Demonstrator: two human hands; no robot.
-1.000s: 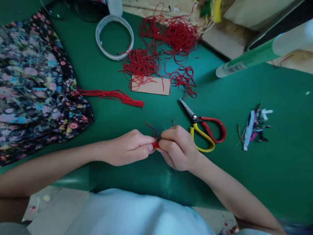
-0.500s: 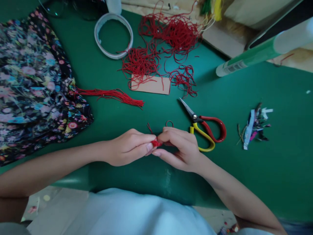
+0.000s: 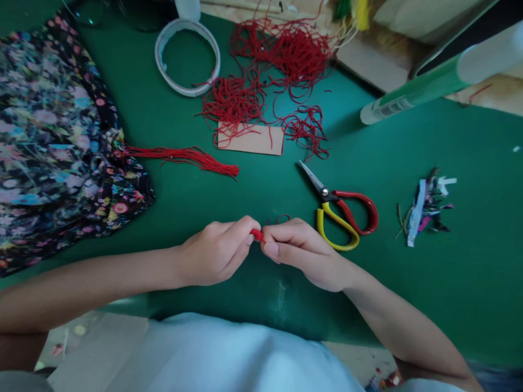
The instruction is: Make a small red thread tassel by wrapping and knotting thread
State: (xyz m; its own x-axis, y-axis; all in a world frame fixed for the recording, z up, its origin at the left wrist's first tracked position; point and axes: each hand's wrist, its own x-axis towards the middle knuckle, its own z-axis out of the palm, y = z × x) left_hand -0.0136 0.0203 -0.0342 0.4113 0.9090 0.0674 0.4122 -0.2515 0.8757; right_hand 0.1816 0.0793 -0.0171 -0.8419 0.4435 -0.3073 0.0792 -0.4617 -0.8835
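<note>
Red thread (image 3: 257, 235) pinched between left hand (image 3: 220, 251) and right hand (image 3: 304, 251), fingers clenched on it, low over bench (image 3: 449, 294) for control. Scissors (image 3: 341, 212) just right, within reach.

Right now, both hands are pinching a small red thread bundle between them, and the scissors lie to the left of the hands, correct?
Not quite: the head view shows the scissors right of the right hand. The left hand and right do pinch the red thread bundle.

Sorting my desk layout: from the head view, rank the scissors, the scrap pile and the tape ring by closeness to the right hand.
1. Scissors, just beyond the right hand, to its right.
2. Scrap pile, farther right.
3. Tape ring, far top left.
</note>
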